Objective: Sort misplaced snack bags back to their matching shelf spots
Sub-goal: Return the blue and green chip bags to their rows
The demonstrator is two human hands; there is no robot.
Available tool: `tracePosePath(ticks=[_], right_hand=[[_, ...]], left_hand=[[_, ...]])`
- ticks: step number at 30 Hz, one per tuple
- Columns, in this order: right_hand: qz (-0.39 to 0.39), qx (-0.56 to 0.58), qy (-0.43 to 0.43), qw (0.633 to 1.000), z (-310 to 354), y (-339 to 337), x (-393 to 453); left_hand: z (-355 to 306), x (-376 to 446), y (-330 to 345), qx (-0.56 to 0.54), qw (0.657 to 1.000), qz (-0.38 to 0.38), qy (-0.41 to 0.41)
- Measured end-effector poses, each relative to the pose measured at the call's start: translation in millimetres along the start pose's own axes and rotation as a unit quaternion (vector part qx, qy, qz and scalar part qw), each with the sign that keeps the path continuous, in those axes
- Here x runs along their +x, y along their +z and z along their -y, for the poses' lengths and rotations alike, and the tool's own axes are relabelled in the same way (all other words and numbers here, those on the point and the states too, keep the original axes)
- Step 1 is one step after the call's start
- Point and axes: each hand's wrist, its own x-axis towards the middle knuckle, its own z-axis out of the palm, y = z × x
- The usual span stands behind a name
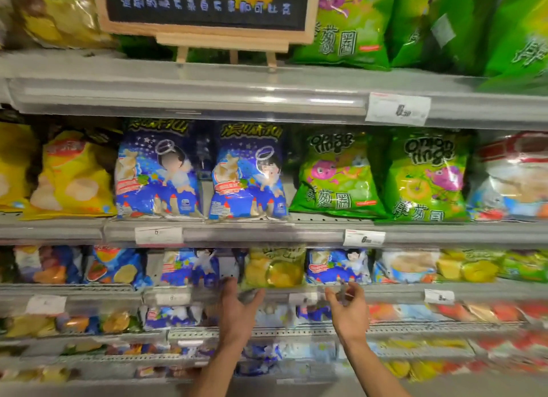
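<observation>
On the third shelf down, a yellow-green snack bag (pixel 274 269) stands between two blue bags with a cartoon angel, one on its left (pixel 189 267) and one on its right (pixel 338 266). My left hand (pixel 238 310) reaches up just below the yellow-green bag's lower left corner, fingers spread, thumb near the bag's bottom edge, nothing gripped. My right hand (pixel 348 306) hovers under the right blue bag with loosely curled fingers and holds nothing. The image is blurred around both hands.
The shelf above carries yellow chip bags (pixel 74 174), two large blue angel bags (pixel 157 171), green onion-ring bags (pixel 427 174) and a white-red bag (pixel 513 177). A small framed chalkboard sign (pixel 204 8) stands on the top shelf. Price tags (pixel 397 109) hang on the shelf rails.
</observation>
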Motion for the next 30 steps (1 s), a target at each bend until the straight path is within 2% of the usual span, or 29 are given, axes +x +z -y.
tracePosePath(ticks=[6,10,14,17,21,30], right_hand=[[0.043,-0.008,-0.009,0.999,-1.6,-30.2,56.2],[0.098,0.007,-0.012,0.995,7.9,-31.7,89.7],[0.143,0.01,-0.029,0.989,9.5,-25.8,110.4],[0.15,-0.008,-0.043,0.988,4.3,-17.3,121.8],[0.172,-0.035,-0.003,0.984,3.0,-11.0,128.4],[0.145,0.01,-0.028,0.989,1.6,-8.0,117.1]], left_hand=[[-22.3,4.9,29.3,0.012,0.999,-0.021,0.04],[-37.1,21.5,35.9,-0.016,0.993,-0.027,0.117],[-38.2,45.3,42.2,0.017,0.986,0.007,0.163],[-34.4,54.4,43.5,0.006,0.992,0.049,0.116],[-25.6,64.8,47.1,-0.03,0.997,0.055,0.044],[-19.4,69.9,44.5,-0.026,0.998,0.036,0.042]])
